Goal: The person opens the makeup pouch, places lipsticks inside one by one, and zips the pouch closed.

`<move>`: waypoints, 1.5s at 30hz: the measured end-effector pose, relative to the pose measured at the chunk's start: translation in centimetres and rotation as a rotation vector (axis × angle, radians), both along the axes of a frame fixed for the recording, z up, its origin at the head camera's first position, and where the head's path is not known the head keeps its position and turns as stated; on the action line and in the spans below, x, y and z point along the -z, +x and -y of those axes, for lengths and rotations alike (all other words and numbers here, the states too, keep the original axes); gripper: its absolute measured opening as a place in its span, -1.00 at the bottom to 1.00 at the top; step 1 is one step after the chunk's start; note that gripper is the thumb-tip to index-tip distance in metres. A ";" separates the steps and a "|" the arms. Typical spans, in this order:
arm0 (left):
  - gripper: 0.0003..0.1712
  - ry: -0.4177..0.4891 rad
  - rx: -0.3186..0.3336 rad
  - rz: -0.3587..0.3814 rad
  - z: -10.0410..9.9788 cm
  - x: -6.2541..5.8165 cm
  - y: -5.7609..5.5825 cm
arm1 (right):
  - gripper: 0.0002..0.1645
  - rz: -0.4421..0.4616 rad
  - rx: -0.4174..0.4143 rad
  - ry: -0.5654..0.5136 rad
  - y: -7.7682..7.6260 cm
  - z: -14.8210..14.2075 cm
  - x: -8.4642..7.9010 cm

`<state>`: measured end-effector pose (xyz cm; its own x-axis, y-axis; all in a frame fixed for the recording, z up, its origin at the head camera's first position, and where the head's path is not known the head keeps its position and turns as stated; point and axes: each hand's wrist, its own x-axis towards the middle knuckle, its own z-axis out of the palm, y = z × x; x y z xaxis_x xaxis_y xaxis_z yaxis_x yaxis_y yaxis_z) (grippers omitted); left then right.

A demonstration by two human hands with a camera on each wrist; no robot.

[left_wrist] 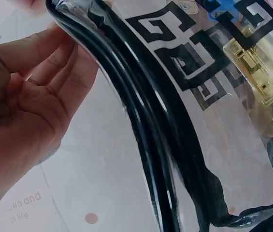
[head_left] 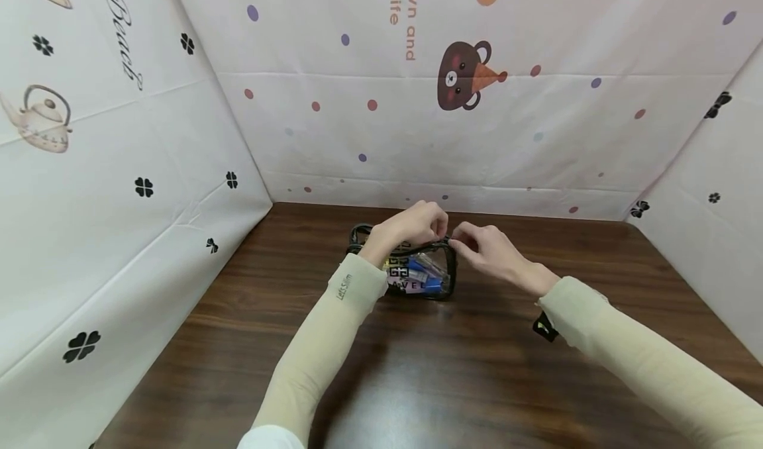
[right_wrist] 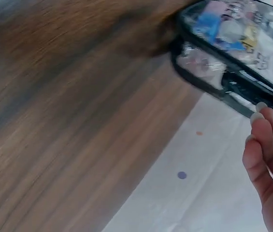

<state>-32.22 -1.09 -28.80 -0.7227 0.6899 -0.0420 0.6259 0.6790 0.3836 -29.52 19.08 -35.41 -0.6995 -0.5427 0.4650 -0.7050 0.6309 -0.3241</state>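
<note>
A clear zip pouch [head_left: 444, 258] with black trim and black printed lettering stands upright on the table, small blue, yellow and clear items inside. My left hand [head_left: 411, 227] reaches over its top and grips the black upper edge near the right end. In the left wrist view the fingers of that hand [left_wrist: 35, 92] meet the trim at the pouch's [left_wrist: 233, 159] corner. With thumb and forefinger, my right hand [head_left: 495, 253] pinches the top right corner. The right wrist view has its fingertips [right_wrist: 258, 117] right at the black rim; the exact part pinched is hidden.
The dark wooden table [head_left: 477, 369] runs back to a printed white cloth wall [head_left: 387, 138]. More printed cloth rises at the left [head_left: 179, 237] and right sides. A black strap [head_left: 544, 328] shows under the right sleeve.
</note>
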 end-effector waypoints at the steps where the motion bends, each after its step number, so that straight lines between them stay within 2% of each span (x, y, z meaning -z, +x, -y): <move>1: -0.75 0.003 -0.001 0.007 0.0 0.0 0.0 | -0.92 -0.014 -0.010 0.005 -0.1 0.0 -0.2; 8: -0.78 0.002 -0.011 0.033 0.0 0.0 0.0 | -0.93 -0.057 -0.030 0.116 -0.4 0.2 -1.9; 18: -0.79 0.008 -0.012 0.038 0.0 0.0 0.1 | -0.93 0.029 -0.033 0.225 -0.8 0.9 -3.2; 24: -0.80 0.014 -0.011 0.029 0.0 0.0 0.1 | -0.95 0.066 -0.038 0.236 -1.1 1.3 -3.5; 33: -0.81 0.028 -0.038 0.028 0.3 0.0 0.2 | -0.95 0.108 -0.017 0.243 -0.8 1.6 -3.5; 45: -0.76 -0.057 -0.095 -0.014 1.0 -0.2 0.3 | -0.97 0.113 -0.021 0.248 -0.7 1.6 -3.5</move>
